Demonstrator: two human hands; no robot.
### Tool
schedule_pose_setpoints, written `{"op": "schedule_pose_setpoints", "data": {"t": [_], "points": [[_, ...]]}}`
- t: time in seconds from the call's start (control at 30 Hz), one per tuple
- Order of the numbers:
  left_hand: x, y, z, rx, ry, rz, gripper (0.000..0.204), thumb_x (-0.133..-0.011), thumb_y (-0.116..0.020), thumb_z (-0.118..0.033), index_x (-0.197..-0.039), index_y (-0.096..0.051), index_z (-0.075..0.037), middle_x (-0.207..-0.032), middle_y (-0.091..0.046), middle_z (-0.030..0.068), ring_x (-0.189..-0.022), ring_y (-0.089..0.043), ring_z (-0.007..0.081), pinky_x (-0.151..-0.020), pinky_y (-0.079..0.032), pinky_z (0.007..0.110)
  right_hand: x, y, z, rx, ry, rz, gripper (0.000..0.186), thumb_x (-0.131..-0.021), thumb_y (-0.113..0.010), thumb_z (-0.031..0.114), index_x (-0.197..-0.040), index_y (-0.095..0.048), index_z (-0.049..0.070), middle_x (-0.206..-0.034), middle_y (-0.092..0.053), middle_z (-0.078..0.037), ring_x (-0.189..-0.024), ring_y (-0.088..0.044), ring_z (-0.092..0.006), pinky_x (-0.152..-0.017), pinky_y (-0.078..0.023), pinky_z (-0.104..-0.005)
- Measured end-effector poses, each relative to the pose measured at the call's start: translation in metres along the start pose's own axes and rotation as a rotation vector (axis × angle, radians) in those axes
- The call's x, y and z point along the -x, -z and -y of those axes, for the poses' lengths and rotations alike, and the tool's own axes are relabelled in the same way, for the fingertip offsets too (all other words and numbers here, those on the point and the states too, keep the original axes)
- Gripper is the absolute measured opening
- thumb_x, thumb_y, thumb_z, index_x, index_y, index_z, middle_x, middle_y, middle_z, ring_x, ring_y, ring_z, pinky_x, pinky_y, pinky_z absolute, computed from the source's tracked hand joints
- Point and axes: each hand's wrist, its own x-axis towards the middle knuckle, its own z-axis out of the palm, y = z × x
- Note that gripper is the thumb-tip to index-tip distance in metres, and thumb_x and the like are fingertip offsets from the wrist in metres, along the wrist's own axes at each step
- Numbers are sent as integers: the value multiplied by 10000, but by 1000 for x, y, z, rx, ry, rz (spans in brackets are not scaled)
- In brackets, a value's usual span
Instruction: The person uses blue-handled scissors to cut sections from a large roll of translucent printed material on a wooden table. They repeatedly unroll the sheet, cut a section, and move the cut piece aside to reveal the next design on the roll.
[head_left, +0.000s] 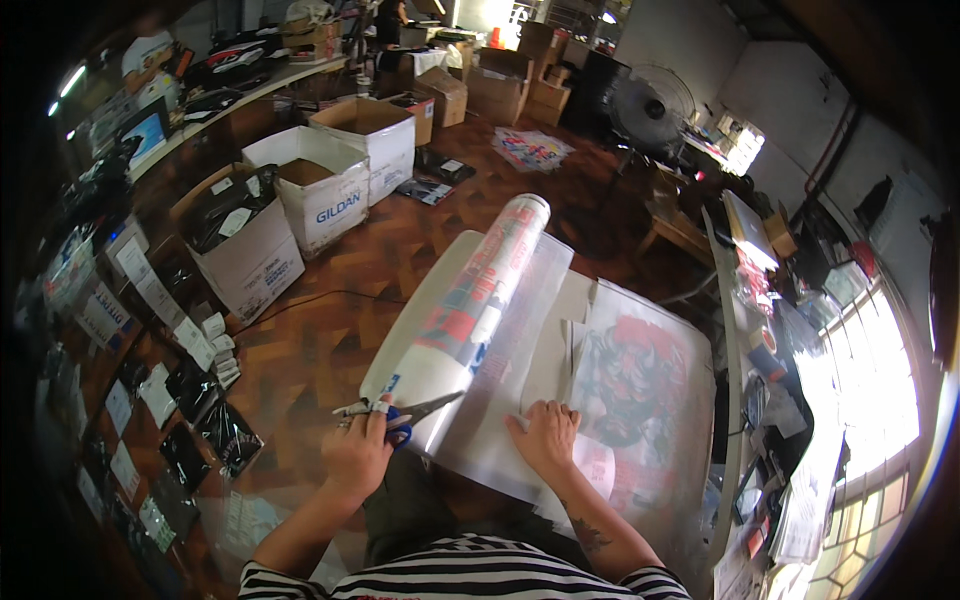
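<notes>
Steadying, apparently, the translucent sheet [495, 425] at the table's [425, 300] near edge: right hand [546, 438], palm down, clamping nothing | Left hand [362, 452]: clamped on blue-handled scissors [400, 430], near-left corner, blade turned inward | Printed film roll [490, 275]: along left edge, seemingly leaving the sheet exposed.

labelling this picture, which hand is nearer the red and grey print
Right: the right hand lies beside the lower left of the print; the left hand is farther left, holding the scissors.
</notes>
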Motion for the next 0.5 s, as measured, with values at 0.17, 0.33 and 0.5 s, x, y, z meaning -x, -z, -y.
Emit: {"op": "schedule_pose_setpoints", "data": {"t": [0.17, 0.33, 0.5], "points": [[1, -11, 13, -142, -183, -95, 564, -691, -686, -218, -1242, -594, -146, -759, -601, 21, -618, -596, 181, -517, -430, 334, -41, 16, 3, -264, -144, 414, 492, -795, -666, 449, -724, -663, -38, -739, -639, -159, -697, -613, -273, -654, -462, -416], [-5, -13, 17, -261, -450, -241, 470, -756, -607, -226, -1226, -615, -213, -734, -567, -9, -618, -556, 116, -489, -395, 293, -72, 49, -2, -584, -283, 646, 384, -805, -680, 319, -827, -694, -64, -730, -663, -122, -691, -624, -177, -638, -506, -311], [-2, -43, 13, 3, -475, -492, 382, -721, -635, -186, -1101, -607, -213, -915, -561, 41, -704, -541, 181, -534, -416, 312, -73, 85, -6, -571, -115, 473, 312, -802, -685, 226, -909, -699, -67, -756, -681, -108, -692, -626, -157, -650, -509, -287]]}}
